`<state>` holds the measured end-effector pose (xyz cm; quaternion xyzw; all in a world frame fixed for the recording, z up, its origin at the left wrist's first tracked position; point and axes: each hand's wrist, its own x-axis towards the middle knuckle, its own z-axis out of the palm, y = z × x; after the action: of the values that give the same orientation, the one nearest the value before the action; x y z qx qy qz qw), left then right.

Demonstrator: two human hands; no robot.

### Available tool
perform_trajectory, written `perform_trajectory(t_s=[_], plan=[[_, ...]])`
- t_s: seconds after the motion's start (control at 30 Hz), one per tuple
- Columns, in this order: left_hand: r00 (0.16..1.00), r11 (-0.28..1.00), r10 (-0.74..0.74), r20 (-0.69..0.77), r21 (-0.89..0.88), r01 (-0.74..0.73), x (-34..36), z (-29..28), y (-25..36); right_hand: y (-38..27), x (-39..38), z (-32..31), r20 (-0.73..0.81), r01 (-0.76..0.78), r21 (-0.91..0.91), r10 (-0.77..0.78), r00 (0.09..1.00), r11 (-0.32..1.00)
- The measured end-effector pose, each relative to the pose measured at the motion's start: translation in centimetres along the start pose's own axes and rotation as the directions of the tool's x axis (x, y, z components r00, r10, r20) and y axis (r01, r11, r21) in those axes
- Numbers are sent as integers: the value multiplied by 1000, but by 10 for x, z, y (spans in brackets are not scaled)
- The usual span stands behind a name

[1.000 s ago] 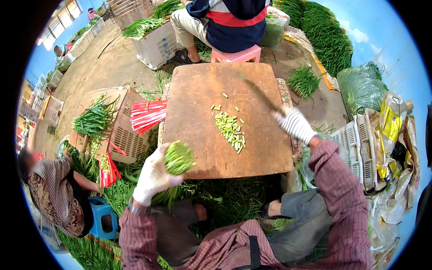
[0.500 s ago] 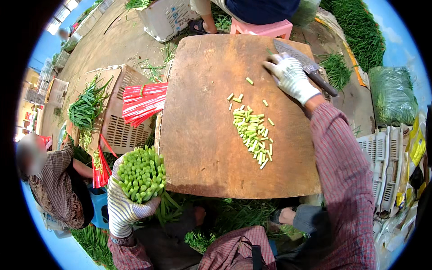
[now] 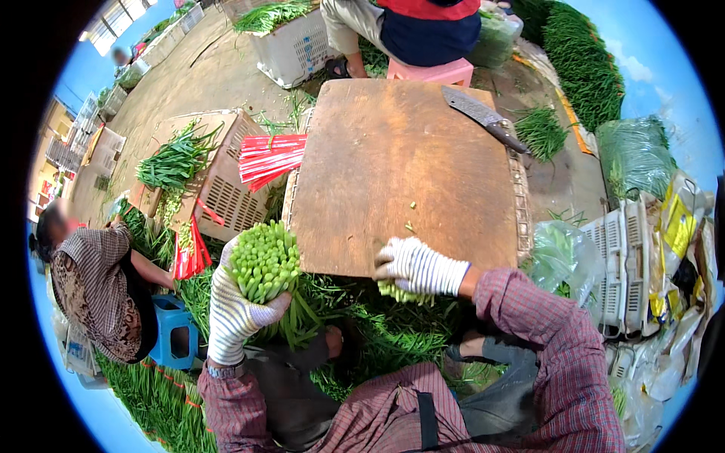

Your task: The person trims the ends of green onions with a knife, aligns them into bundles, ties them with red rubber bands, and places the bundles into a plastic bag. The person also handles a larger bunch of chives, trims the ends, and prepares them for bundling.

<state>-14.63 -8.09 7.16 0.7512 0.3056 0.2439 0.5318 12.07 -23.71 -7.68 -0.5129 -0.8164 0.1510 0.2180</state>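
I have the left hand (image 3: 236, 321) wrapped round a bundle of green stalks (image 3: 264, 263), cut ends up, beside the near left corner of the table (image 3: 393, 158), while the right hand (image 3: 423, 266) curls at the near edge over cut pieces (image 3: 408, 293) (whether it grips them, I cannot tell). Should the left fingers slacken, I judge stalks could slip downward. Beyond, a white crate (image 3: 283, 54) holds heaped greens (image 3: 272, 15).

We find the table (image 3: 393, 166) matt, worn wood (stained across its face), the knife blade (image 3: 470, 106) dull metal, the strips (image 3: 270, 160) glossy, plastic-looking, the gloves (image 3: 432, 267) knit cloth.
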Motion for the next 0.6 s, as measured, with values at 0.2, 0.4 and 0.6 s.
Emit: perform_trajectory(t_s=[0.2,0.4,0.6], plan=[[984,989,150,97,3,-151,-27,-19,12,-52,-11,-24,-96,-22,265,49,994,964],[967,966,203,151,-190,-174,-40,-4,15,-25,-13,-34,-69,-510,-435,537,841,742],[984,928,116,134,-367,-59,-66,37,26,-173,14,-59,-295,-141,656,424,856,741]])
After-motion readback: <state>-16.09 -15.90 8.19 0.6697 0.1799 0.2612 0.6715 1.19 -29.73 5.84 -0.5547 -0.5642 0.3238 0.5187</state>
